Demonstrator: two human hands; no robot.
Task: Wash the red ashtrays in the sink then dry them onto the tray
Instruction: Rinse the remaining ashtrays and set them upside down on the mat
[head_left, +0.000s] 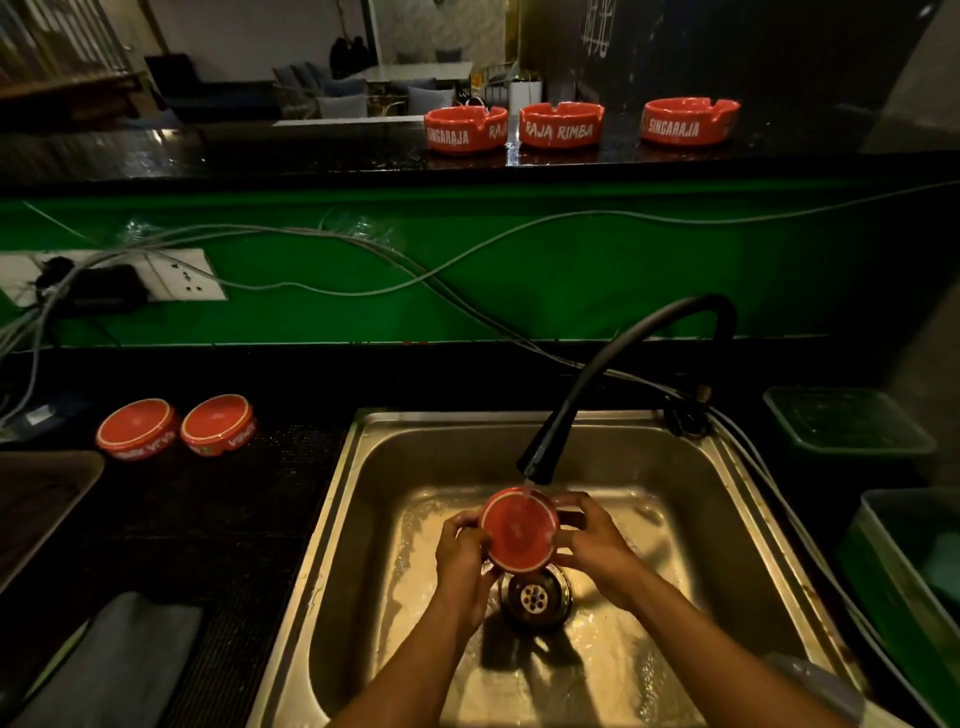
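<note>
While water runs, we grip the red ashtray (519, 535) with left hand (462, 551) and right hand (592, 545) | rotate base under faucet (540, 462) stream | keep over sink (363, 467).

"SINGARAJA" and "RAJA RIMBA" on upper-counter ashtrays (561, 132).

Lower counter (218, 519): black, holding the steel sink (363, 493).
At ten o'clock: two red ashtrays (136, 428) (218, 425), upside down, touching.
Upper ledge (311, 156): three upright red ashtrays (465, 130) (561, 126) (691, 121) at twelve o'clock.
</note>
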